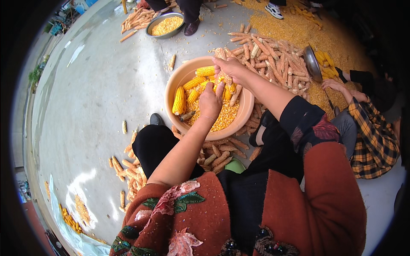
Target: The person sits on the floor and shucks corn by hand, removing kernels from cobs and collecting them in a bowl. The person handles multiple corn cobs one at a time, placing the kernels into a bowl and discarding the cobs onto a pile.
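Note:
A wide peach-coloured plastic basin (208, 136) stands on the floor between my feet. In it are loose yellow corn kernels (225, 116), several whole yellow corn ears (179, 100) and a stripped cob (236, 95). My right hand (232, 68), at the basin's far side, is closed around a corn cob (225, 76) with most of its upper part bare. Lower and to the left, my left hand (211, 100) reaches over the kernels with thumb and fingers at the lower end of that cob, where some yellow kernels show. Whether its fingers grip the cob or only touch it, I cannot tell.
Bare corncobs (275, 60) lie heaped right of the basin, more (133, 176) by my left leg. A metal bowl of kernels (166, 26) stands ahead beside a person's shoes. Another person in a checked shirt (373, 140) sits at right, near a tilted metal bowl (312, 64) and spread kernels.

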A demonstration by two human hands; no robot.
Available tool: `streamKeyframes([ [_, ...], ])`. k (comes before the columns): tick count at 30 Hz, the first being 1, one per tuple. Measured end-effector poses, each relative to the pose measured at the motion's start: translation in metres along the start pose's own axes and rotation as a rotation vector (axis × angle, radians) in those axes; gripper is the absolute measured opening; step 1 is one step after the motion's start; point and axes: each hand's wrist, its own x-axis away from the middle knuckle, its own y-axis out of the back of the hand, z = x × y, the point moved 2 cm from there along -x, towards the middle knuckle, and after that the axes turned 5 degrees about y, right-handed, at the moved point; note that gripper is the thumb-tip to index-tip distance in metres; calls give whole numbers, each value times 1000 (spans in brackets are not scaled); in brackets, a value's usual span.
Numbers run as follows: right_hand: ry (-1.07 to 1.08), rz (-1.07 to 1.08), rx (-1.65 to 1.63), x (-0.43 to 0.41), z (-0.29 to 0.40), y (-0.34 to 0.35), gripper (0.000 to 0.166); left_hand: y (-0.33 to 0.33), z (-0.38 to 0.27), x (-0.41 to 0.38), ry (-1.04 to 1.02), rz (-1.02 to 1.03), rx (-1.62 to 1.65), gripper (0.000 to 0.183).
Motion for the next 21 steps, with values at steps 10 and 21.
streamKeyframes([
  [10,-234,180,-273,0,11,11,32,6,-3,-1,67,74,53,43],
  [21,157,-13,244,6,11,0,36,1,0,2,494,346,673,38],
])
